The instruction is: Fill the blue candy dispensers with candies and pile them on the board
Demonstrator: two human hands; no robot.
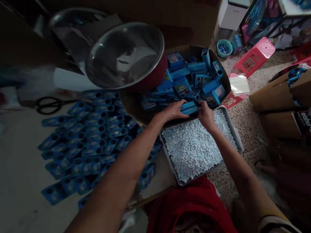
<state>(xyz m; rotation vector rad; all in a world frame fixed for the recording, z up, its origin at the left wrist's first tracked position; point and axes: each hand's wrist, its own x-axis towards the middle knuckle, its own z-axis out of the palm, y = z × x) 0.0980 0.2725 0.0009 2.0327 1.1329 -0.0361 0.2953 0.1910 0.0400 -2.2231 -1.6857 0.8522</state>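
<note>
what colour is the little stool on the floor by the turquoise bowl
Pinkish red stool, clearest in the head view.

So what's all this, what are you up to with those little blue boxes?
The left hand and right hand grip a few slim blue boxes between them, at the near edge of a carton full of similar ones. Just below is a tray of small pale beads or pellets; I can't tell which. More blue boxes with round holes lie in rough rows to the left, near black-handled scissors.
</note>
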